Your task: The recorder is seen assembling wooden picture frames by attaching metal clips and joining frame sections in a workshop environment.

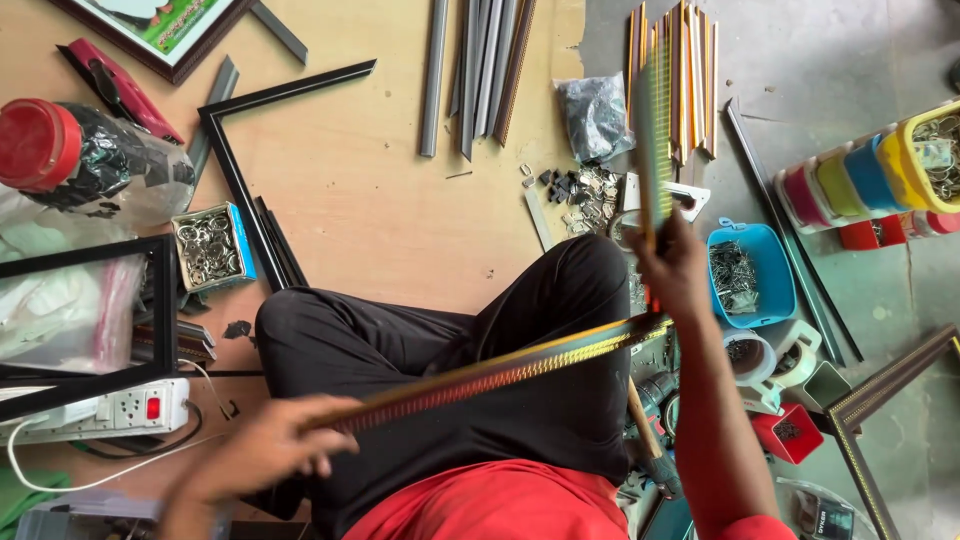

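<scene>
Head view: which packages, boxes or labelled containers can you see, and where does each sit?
Small open cardboard box, blue-sided, full of metal rings: left, on the wooden board.
Clear plastic jar with red lid: upper left, lying on its side.
Clear plastic bag of dark parts: top centre.
Blue plastic tub of metal clips: right of the knee.

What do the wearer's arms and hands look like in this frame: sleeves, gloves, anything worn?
Both hands are bare: no gloves, and no rings, watch or bands show. The left hand is motion-blurred, so fine detail on its fingers cannot be told. The right hand leads to a long bare forearm, with a red short sleeve just visible at the frame's bottom edge. The red matches the shirt.
</scene>
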